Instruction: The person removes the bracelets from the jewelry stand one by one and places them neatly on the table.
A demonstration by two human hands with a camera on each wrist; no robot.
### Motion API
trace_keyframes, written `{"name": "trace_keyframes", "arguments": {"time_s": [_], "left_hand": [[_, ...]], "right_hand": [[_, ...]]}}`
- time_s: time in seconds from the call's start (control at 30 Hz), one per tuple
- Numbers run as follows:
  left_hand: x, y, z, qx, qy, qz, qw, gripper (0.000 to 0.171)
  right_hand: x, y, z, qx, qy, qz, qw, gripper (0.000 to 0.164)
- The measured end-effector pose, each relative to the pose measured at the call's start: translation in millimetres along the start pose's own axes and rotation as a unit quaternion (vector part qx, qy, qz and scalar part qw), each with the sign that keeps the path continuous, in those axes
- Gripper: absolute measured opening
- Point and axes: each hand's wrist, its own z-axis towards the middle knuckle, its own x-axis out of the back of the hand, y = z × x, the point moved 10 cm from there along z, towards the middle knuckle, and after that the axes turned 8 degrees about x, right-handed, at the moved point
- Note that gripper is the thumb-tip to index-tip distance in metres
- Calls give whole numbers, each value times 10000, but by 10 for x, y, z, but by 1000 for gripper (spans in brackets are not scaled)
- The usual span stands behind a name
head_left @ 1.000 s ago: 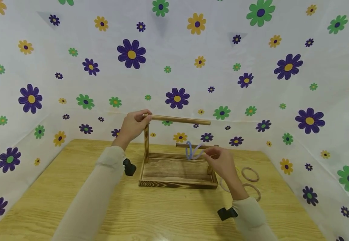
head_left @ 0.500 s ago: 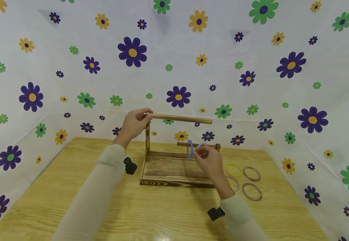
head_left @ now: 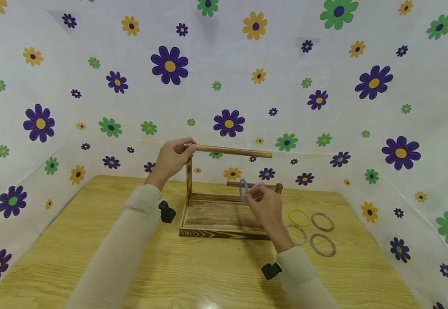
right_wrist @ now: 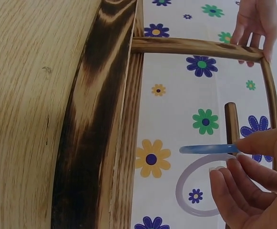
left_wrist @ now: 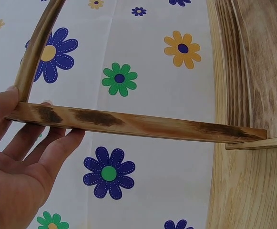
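A wooden rack stands on the table, with a tall left post, a long upper bar and a shorter lower bar. My left hand grips the corner where post and upper bar meet, thumb on the bar's end and fingertips under the post. On the lower bar hang a blue ring and a lilac ring. My right hand pinches the blue ring between thumb and forefinger; its other fingers overlap the lilac ring in the right wrist view.
To the right of the rack, a yellow ring and several brownish rings lie on the wooden table. A white cloth with printed flowers walls the back and sides.
My right hand has moved left along the lower bar, from the lilac ring to the blue one. The left hand keeps its grip on the rack's corner.
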Motion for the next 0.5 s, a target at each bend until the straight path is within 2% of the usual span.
{"name": "trace_keyframes", "arguments": {"time_s": [0.17, 0.5], "left_hand": [[5, 20, -10, 5, 17, 81, 10000, 33], [5, 29, -8, 77, 5, 55, 10000, 33]], "right_hand": [[16, -10, 18, 74, 51, -59, 9999, 12], [-45, -34, 30, -36, -36, -114, 9999, 11]]}}
